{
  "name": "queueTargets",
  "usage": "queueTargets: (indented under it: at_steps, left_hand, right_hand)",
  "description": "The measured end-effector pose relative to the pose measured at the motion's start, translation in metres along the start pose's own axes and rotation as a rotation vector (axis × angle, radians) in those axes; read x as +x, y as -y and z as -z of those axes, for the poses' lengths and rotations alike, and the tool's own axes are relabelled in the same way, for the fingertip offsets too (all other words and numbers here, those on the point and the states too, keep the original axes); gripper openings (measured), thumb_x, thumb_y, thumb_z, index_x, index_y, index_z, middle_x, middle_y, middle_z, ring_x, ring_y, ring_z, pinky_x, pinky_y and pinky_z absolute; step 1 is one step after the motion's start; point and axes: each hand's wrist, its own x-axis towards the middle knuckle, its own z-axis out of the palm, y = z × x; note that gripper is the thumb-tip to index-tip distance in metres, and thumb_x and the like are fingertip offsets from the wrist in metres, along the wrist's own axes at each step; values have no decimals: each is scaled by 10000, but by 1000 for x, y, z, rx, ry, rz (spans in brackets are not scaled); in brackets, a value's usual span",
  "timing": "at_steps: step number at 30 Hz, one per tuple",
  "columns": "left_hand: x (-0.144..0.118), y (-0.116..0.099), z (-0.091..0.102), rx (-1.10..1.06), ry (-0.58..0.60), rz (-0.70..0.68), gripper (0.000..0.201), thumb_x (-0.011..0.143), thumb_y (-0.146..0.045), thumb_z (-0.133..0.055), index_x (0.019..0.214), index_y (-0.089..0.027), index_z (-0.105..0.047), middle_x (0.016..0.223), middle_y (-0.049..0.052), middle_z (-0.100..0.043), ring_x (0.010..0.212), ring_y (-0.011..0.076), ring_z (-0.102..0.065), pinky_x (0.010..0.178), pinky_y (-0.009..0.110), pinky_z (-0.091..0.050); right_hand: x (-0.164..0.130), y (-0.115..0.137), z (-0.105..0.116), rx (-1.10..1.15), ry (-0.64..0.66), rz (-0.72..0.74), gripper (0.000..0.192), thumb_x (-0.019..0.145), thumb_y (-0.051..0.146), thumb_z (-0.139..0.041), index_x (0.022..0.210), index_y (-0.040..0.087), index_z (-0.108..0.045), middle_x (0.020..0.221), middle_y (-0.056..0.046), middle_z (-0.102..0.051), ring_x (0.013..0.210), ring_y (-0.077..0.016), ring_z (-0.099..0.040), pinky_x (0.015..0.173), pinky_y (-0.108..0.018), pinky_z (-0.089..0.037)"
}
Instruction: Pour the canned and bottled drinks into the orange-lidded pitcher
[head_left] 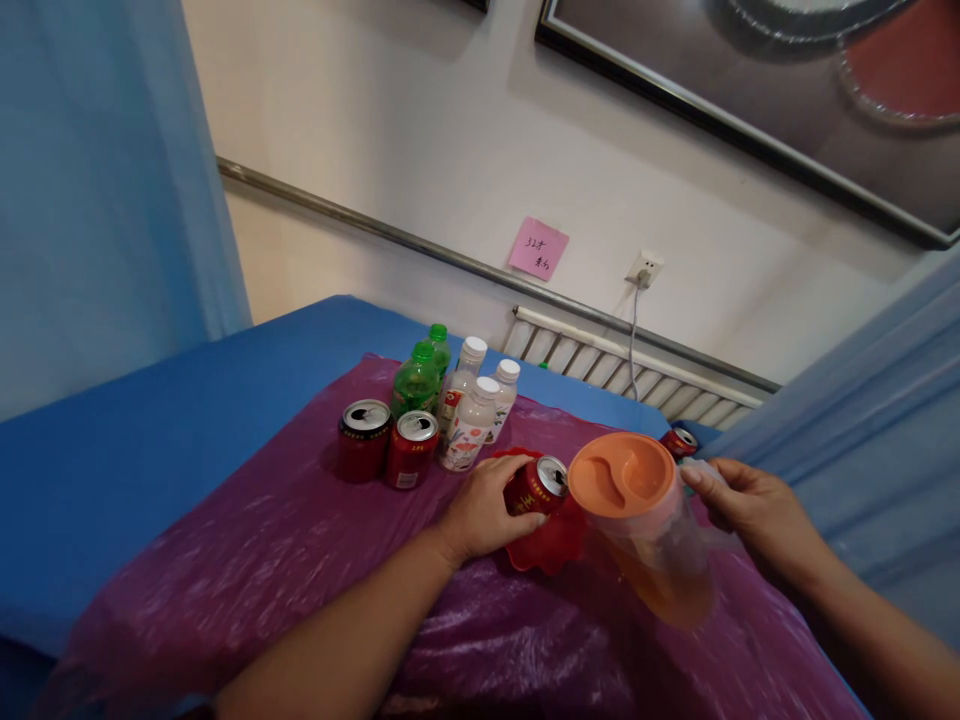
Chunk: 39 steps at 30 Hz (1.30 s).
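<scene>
Head view: left hand [484, 512] wrapped around a red can [536, 487], which tilts with its silver top toward 1 o'clock, over a red tray [551, 550]. Right hand [754, 505] closed on the handle of a clear pitcher [649, 530] with an orange lid and orange drink inside. Pitcher sits just at 3 o'clock of the can, nearly touching. Two more cans [386, 445] and bottles [457, 390] stand at 10 o'clock on the purple sheet [262, 560].

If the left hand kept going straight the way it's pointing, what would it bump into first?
The left hand already grips a red can and points right. Going straight on, the can would probably meet the pitcher with the orange lid first. They look almost touching, though depth is hard to judge.
</scene>
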Motion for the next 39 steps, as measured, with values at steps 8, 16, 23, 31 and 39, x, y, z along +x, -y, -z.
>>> queueTargets:
  at_steps: [8,16,23,31,39]
  left_hand:
    - [0,0,0,-8,0,-7,693,645,-256,-877,1291,-224,-629,1309,94,-702,1211,320,-641,1106,498,-455]
    - [1,2,1,-13,8,-20,691,647,-262,-866,1294,-229,-626,1302,89,-705,1201,315,-644,1087,494,-467]
    - [1,3,-1,-13,2,-21,694,645,-281,-860,1298,-255,-624,1312,89,-698,1203,326,-643,1082,523,-467]
    - [1,1,0,-6,12,-8,704,646,-269,-868,1305,-237,-624,1321,88,-698,1215,321,-636,1103,497,-461]
    - [0,0,1,1,2,-7,699,642,-277,-867,1301,-242,-636,1322,89,-700,1217,333,-636,1103,507,-462]
  right_hand:
    - [-1,5,0,2,5,-18,606,645,737,-766,523,224,-469,519,47,-369,520,-106,-301,479,-255,-281]
    - [-3,11,-2,-35,-5,19,597,657,746,-741,506,229,-480,501,35,-396,499,-114,-329,464,-262,-312]
    - [-3,12,-1,-43,4,-3,604,645,761,-728,513,225,-484,509,32,-409,505,-114,-337,471,-258,-312]
    - [-2,10,0,-41,5,19,589,660,732,-742,516,223,-483,512,34,-407,515,-113,-341,479,-259,-322]
    - [-3,9,-1,-23,6,10,577,672,710,-747,523,228,-467,516,37,-401,512,-113,-338,472,-255,-323]
